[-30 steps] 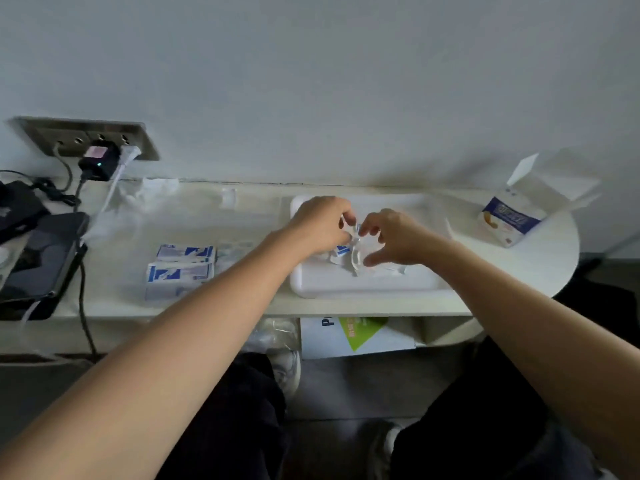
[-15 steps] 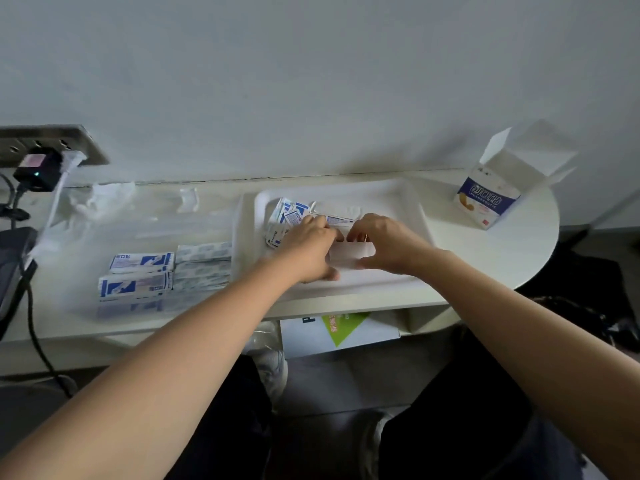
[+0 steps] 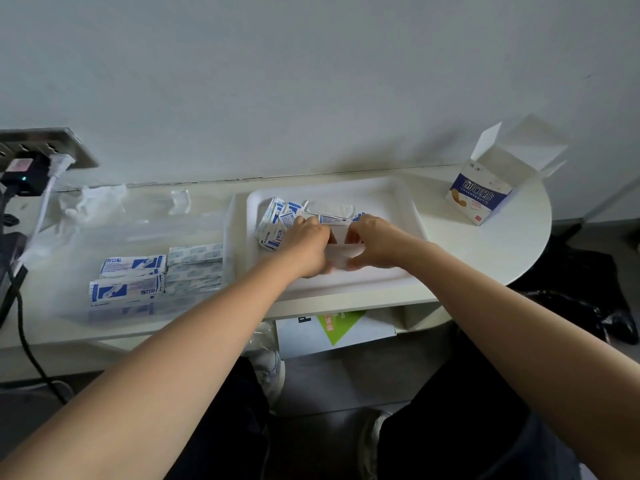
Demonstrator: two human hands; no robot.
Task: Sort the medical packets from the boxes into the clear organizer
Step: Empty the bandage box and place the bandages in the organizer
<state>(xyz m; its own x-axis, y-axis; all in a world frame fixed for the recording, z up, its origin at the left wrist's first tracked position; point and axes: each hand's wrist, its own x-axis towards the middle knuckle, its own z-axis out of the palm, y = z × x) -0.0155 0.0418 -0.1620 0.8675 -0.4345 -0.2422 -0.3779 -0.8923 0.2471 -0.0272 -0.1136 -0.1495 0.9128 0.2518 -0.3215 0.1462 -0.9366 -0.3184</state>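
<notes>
From the head camera, the left hand (image 3: pixel 306 242) and the right hand (image 3: pixel 372 242) meet over the near half of a white tray (image 3: pixel 401 206) that sits on a white table (image 3: pixel 502 244). Both hands have their fingers curled down, and together they pinch a pale packet (image 3: pixel 343 255) by its two ends, the left hand on its left end and the right hand on its right end. The pale packet lies low over the tray floor, between the two thumbs, with its long axis running left to right, roughly along the table's front edge; I cannot tell whether it touches the tray. Just beyond the left hand's knuckles, a heap of loose packets (image 3: pixel 273 220) with blue print lies in the far left part of the tray, fanned and overlapping, most of them pointing away from the person and slightly tilted. To the left of the tray stands the clear organizer (image 3: pixel 114 230), and in its near part sit blue-and-white packs (image 3: pixel 131 266) with their long sides left to right, beside paler packs (image 3: pixel 194 254) stacked the same way. Well to the right of the hands an open box (image 3: pixel 483 195) stands upright with its flaps up. At the far left a charger (image 3: pixel 24 171) is plugged into a wall socket (image 3: pixel 69 147).
</notes>
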